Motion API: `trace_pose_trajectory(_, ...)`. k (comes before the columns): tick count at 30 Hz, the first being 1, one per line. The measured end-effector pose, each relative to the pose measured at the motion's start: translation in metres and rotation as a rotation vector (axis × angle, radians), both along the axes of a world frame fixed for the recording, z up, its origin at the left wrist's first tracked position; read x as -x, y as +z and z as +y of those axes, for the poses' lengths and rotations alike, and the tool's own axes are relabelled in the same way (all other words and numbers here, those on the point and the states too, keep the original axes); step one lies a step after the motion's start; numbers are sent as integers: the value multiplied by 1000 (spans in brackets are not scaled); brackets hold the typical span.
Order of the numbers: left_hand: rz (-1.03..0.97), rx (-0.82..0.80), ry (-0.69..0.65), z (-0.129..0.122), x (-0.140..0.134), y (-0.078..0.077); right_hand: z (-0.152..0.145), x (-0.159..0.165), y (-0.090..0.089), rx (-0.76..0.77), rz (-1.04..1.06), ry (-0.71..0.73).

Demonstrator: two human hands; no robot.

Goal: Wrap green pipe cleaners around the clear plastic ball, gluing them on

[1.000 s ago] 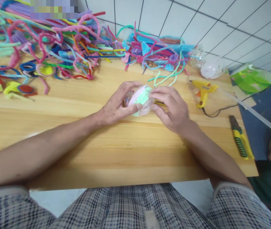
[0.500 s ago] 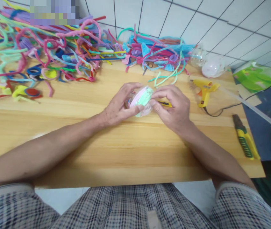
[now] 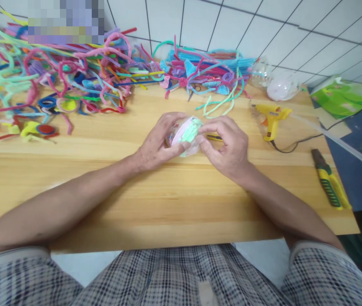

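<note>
A clear plastic ball (image 3: 194,149) wrapped with a pink band and a mint-green pipe cleaner (image 3: 191,131) is just above the middle of the table. My left hand (image 3: 161,142) curls around its left side, thumb across the front; bright specks show through the clear part. From the right, the thumb and forefinger of my right hand (image 3: 225,142) pinch at the edge of the mint-green pipe cleaner; the exact grip is partly hidden by the fingertips. Behind that hand lies a thin yellow-and-black tool (image 3: 214,137), mostly covered.
Tangled colourful pipe cleaners (image 3: 81,80) spread along the back left, with more bundles (image 3: 206,70) at the back centre. Two clear balls (image 3: 283,88) are at the back right. A yellow glue gun (image 3: 272,119), its cord, and yellow-green-handled cutters (image 3: 329,180) lie rightward. Another person's arm shows far right.
The view has shifted slightly, and the pile now appears a little lower. Both hands keep the same grip on the ball, with hardly any visible finger motion.
</note>
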State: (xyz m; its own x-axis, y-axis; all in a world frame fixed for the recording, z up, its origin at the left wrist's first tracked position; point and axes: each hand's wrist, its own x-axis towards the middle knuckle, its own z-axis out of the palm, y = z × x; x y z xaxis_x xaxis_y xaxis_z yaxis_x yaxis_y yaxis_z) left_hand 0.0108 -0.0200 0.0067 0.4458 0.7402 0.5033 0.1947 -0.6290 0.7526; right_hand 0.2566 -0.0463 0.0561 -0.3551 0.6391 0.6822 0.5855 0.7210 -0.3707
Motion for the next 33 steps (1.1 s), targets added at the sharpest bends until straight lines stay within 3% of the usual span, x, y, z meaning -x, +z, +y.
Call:
trace_pose_trajectory(9, -4, 66, 59, -3, 1, -1, -4, -4, -19, -84, -69, 57)
trace_pose_trajectory(14, -33, 94, 52, -2, 0, -5, -5, -1, -21, -147, -62, 67)
trace_pose_trajectory(33, -44, 183, 36, -3, -2, 3, -12, 4, -23, -132, -35, 32)
